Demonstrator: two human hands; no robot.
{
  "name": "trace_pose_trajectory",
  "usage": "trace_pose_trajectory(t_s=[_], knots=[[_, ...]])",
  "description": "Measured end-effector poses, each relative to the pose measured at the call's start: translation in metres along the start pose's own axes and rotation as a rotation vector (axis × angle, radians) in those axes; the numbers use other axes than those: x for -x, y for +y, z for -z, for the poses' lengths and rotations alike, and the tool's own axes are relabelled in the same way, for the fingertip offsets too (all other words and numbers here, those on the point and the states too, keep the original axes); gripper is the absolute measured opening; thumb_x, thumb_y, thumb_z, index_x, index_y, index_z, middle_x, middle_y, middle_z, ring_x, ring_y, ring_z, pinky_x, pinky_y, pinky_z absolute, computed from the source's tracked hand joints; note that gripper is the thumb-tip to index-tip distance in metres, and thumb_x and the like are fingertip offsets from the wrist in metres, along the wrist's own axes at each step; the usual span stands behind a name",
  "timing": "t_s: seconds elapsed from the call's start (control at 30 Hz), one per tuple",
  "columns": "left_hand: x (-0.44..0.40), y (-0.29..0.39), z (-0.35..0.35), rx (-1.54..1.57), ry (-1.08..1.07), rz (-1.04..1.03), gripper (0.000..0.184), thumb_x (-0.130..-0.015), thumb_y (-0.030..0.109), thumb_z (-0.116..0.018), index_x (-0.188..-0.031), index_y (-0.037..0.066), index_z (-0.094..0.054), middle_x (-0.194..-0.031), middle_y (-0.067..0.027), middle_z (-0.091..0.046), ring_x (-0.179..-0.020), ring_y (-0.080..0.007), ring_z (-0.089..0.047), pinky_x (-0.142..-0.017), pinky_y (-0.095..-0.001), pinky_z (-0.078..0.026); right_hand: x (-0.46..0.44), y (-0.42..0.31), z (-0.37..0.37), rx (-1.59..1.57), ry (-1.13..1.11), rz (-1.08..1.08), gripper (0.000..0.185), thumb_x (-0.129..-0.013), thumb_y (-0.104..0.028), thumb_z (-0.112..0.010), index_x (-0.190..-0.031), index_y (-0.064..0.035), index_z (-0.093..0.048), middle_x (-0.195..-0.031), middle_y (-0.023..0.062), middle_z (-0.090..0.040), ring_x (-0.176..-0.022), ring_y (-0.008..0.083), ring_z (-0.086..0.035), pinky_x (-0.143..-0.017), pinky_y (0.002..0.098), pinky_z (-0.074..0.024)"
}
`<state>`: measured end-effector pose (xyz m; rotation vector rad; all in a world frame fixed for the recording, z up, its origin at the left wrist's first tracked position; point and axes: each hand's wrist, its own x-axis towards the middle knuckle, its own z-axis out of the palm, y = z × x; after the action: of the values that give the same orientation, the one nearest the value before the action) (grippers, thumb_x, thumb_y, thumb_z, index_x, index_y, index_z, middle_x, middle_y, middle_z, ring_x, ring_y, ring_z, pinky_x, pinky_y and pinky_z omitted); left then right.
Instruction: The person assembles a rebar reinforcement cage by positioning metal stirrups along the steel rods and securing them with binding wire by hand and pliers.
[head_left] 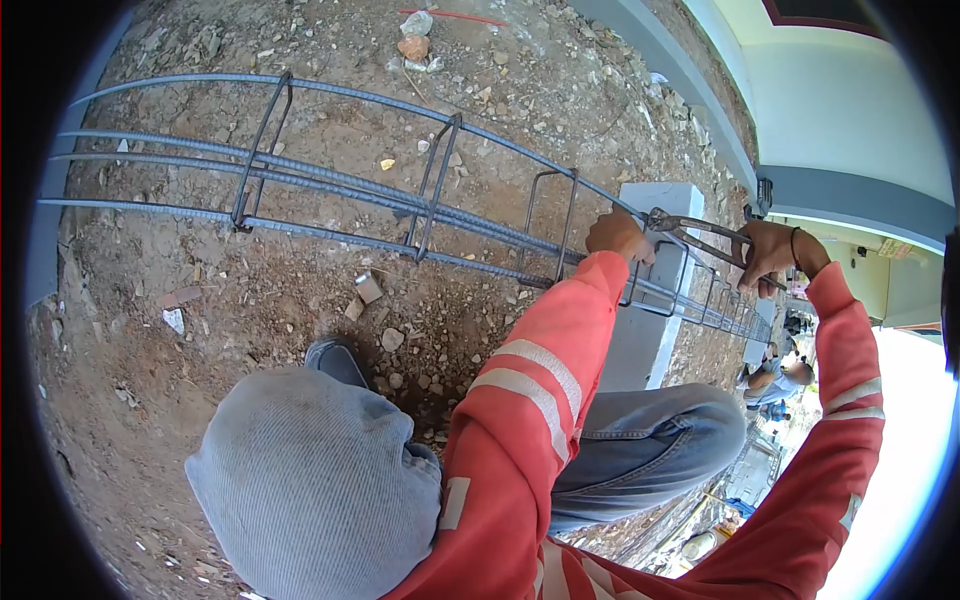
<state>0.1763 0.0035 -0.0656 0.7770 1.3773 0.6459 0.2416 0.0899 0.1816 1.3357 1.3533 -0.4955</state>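
A long cage of steel rebar (340,183) with square stirrups (437,188) runs from the left edge toward the right. My left hand (620,236) is closed around the cage near a stirrup, beside the top bar; what its fingers grip is partly hidden. My right hand (768,253) is wrapped round the handles of metal pincers (700,229). The jaws of the pincers are at the top bar, just right of my left hand. Under the cage there stands a pale grey block (640,345).
Rocky dirt ground (200,330) lies beneath the cage. Stones (413,47) and a small can-like piece (369,287) are on it. A grey-and-white wall (850,110) rises at the upper right. Another person (780,378) is farther back on the right.
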Motion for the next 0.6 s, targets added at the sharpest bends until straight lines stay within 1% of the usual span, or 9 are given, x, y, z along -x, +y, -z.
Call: trace_pose_trajectory(t_s=[0.07,0.13,0.17,0.27,0.3,0.4,0.53,0.57,0.6], knots=[[-0.003,-0.001,-0.003,-0.013,0.026,-0.005,0.060,-0.060,0.031,-0.092,-0.107,0.000,-0.073,-0.110,-0.0177,-0.073,-0.101,-0.0306,-0.073,-0.085,-0.0390,-0.059,0.009,0.001,-0.013,0.048,0.097,-0.003,0.036,-0.075,-0.008,-0.083,-0.098,-0.0020,-0.055,-0.070,0.0126,-0.069,-0.061,0.0254,-0.071,-0.053,0.0414,-0.0584],[-0.004,-0.002,-0.003,-0.005,-0.003,-0.024,0.060,-0.060,0.030,-0.092,-0.108,0.000,-0.072,-0.109,-0.0176,-0.073,-0.101,-0.0305,-0.073,-0.085,-0.0387,-0.059,0.009,0.012,-0.028,0.811,0.758,0.277,0.048,-0.076,-0.011,-0.081,-0.110,-0.0032,-0.048,-0.080,0.0154,-0.069,-0.076,0.0359,-0.072,-0.066,0.0514,-0.0587],[-0.005,-0.001,-0.004,-0.007,-0.007,-0.028,0.060,-0.060,0.030,-0.092,-0.108,0.000,-0.072,-0.109,-0.0176,-0.073,-0.101,-0.0305,-0.073,-0.085,-0.0387,-0.059,0.009,0.017,-0.034,0.809,0.759,0.272,0.048,-0.076,-0.011,-0.081,-0.110,-0.0032,-0.048,-0.080,0.0154,-0.069,-0.076,0.0359,-0.072,-0.066,0.0514,-0.0587],[-0.003,-0.001,-0.002,0.013,0.003,-0.010,0.060,-0.059,0.030,-0.092,-0.107,0.000,-0.072,-0.107,-0.0170,-0.074,-0.099,-0.0305,-0.073,-0.084,-0.0382,-0.059,0.005,0.028,-0.046,1.234,1.148,0.370,0.053,-0.078,-0.018,-0.074,-0.124,-0.0069,-0.051,-0.122,0.0156,-0.060,-0.121,0.0322,-0.057,-0.106,0.0521,-0.0412],[-0.003,0.000,-0.001,0.003,-0.001,-0.006,0.059,-0.059,0.030,-0.092,-0.106,0.000,-0.072,-0.107,-0.0168,-0.074,-0.099,-0.0305,-0.073,-0.084,-0.0380,-0.059,-0.001,0.032,-0.049,1.174,1.161,0.300,0.064,-0.078,-0.017,-0.072,-0.136,-0.0080,-0.048,-0.135,0.0140,-0.050,-0.131,0.0286,-0.046,-0.115,0.0516,-0.0301],[-0.002,-0.001,-0.002,0.002,-0.008,-0.001,0.058,-0.059,0.030,-0.092,-0.105,0.000,-0.072,-0.107,-0.0166,-0.074,-0.099,-0.0303,-0.073,-0.084,-0.0377,-0.059,-0.015,0.039,-0.052,1.163,1.277,0.273,0.067,-0.080,-0.018,-0.071,-0.141,-0.0068,-0.046,-0.132,0.0154,-0.053,-0.130,0.0299,-0.048,-0.114,0.0535,-0.0306],[-0.004,-0.002,-0.004,0.006,0.002,-0.012,0.058,-0.058,0.030,-0.092,-0.105,0.001,-0.073,-0.106,-0.0166,-0.074,-0.099,-0.0299,-0.073,-0.083,-0.0379,-0.059,-0.022,0.046,-0.051,1.209,1.287,0.244,0.067,-0.082,-0.019,-0.069,-0.144,-0.0067,-0.045,-0.131,0.0156,-0.054,-0.129,0.0288,-0.049,-0.112,0.0544,-0.0328],[-0.005,-0.002,-0.004,0.006,-0.001,-0.012,0.058,-0.058,0.030,-0.092,-0.105,0.001,-0.073,-0.106,-0.0166,-0.074,-0.099,-0.0299,-0.073,-0.083,-0.0379,-0.059,-0.024,0.050,-0.051,1.184,1.214,0.213,0.059,-0.084,-0.021,-0.068,-0.139,-0.0063,-0.049,-0.126,0.0161,-0.057,-0.124,0.0293,-0.053,-0.106,0.0526,-0.0392],[-0.005,-0.002,-0.003,0.008,-0.033,-0.007,0.064,-0.058,0.029,-0.093,-0.112,0.003,-0.070,-0.113,-0.0159,-0.072,-0.104,-0.0306,-0.071,-0.085,-0.0391,-0.059,-0.026,0.054,-0.050,1.158,1.141,0.183,0.052,-0.086,-0.022,-0.068,-0.134,-0.0058,-0.053,-0.121,0.0166,-0.060,-0.119,0.0298,-0.058,-0.100,0.0509,-0.0456]])
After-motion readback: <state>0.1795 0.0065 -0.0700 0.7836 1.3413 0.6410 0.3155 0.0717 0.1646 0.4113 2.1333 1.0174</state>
